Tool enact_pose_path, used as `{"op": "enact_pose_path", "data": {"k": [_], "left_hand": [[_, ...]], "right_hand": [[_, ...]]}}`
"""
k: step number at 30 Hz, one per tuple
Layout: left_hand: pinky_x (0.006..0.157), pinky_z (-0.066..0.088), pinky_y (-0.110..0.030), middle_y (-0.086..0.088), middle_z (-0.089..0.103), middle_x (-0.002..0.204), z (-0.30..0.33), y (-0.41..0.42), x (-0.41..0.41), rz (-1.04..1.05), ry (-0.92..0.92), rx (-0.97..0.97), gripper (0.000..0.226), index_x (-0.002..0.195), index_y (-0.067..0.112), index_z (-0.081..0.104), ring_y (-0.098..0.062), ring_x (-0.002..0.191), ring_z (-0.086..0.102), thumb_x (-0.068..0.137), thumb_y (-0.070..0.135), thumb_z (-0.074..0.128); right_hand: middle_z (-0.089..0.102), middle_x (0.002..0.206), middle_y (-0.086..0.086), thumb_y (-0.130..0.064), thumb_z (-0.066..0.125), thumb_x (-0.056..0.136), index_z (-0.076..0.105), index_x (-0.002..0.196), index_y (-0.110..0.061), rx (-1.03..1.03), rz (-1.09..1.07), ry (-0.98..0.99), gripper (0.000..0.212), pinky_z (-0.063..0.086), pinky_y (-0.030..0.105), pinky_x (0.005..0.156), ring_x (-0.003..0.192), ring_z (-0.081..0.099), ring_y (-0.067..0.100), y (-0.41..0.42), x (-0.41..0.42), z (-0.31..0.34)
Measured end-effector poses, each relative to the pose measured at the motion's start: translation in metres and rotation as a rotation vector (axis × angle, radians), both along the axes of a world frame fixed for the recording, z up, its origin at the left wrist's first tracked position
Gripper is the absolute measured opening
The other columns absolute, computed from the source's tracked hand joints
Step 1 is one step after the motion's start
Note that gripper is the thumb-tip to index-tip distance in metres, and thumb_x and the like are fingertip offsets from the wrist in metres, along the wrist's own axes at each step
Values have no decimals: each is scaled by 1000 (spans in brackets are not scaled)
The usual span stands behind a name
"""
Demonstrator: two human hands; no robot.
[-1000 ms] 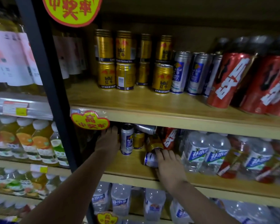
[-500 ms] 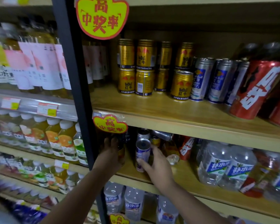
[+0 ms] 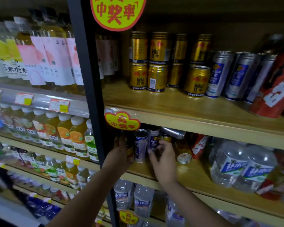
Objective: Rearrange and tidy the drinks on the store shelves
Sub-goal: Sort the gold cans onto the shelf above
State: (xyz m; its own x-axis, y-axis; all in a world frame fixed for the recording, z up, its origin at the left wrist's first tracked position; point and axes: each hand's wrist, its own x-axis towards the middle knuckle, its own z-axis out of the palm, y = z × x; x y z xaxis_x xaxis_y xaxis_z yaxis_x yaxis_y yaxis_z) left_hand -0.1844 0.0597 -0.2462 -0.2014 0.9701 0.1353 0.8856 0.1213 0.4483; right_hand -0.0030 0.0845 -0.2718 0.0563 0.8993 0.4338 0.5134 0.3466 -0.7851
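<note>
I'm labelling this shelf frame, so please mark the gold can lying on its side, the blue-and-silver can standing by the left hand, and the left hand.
Tipped gold can (image 3: 183, 153): head view, side near its silver end.
Standing blue-and-silver can (image 3: 140, 147): head view, mid-body.
Left hand (image 3: 121, 153): head view, back.

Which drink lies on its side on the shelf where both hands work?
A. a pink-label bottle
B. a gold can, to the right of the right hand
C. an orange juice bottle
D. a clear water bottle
B: the gold can lies tipped over with its round end toward the camera, just right of the right hand.
</note>
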Motion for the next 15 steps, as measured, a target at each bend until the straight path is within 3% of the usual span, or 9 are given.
{"op": "enact_pose_path", "data": {"k": [3, 7, 12, 15], "left_hand": [[89, 52, -40, -14, 29, 155, -4, -9, 5, -3, -14, 40, 94, 154, 15, 17, -37, 121, 57, 82, 31, 75], [89, 48, -38, -7, 39, 139, -11, -23, 19, -27, 3, 89, 83, 143, 17, 27, -32, 120, 55, 80, 35, 78], [92, 46, -34, -1, 40, 139, -12, -35, 46, -76, -92, 134, 89, 144, 20, 26, -25, 127, 49, 77, 40, 80], [88, 42, -28, 6, 48, 138, -17, -40, 69, -82, -258, 151, 88, 138, 29, 31, -20, 126, 52, 70, 38, 87]], "right_hand": [[48, 112, -5, -33, 72, 88, 49, 123, -25, 114, -271, -165, 43, 43, 21, 86, 109, 50, 14, 1, 47, -6], [41, 130, 11, -42, 77, 83, 42, 133, -21, -178, -329, -361, 64, 49, 42, 95, 119, 45, 31, 11, 73, -11], [37, 128, 9, -35, 78, 85, 32, 127, -30, -230, -311, -325, 63, 59, 41, 60, 84, 63, 28, 16, 70, -15], [38, 129, 7, -33, 78, 84, 34, 128, -31, -220, -291, -277, 62, 59, 42, 59, 81, 63, 26, 12, 76, -15]]}}
